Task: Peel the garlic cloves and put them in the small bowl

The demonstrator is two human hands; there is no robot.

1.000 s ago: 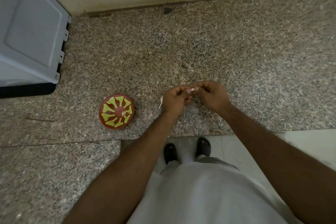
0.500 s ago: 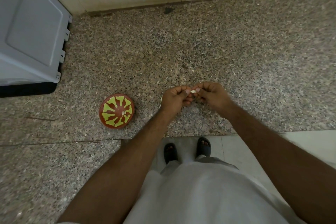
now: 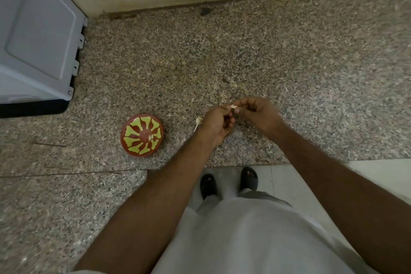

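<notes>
Both hands have barely shifted: left hand (image 3: 216,121) and right hand (image 3: 255,113) each keep a pinching grip on the garlic clove (image 3: 233,106), peeling near the worktop's front edge; small bowl (image 3: 142,135) waits.

Person seen from the head camera: clothing and limbs.

Both forearms are bare, with no sleeves, watch or rings visible on the left hand (image 3: 216,123) or the right hand (image 3: 259,113). A plain pale grey garment (image 3: 251,236) covers the torso and legs; the feet wear dark open-toed sandals (image 3: 229,182) with broad straps.
</notes>
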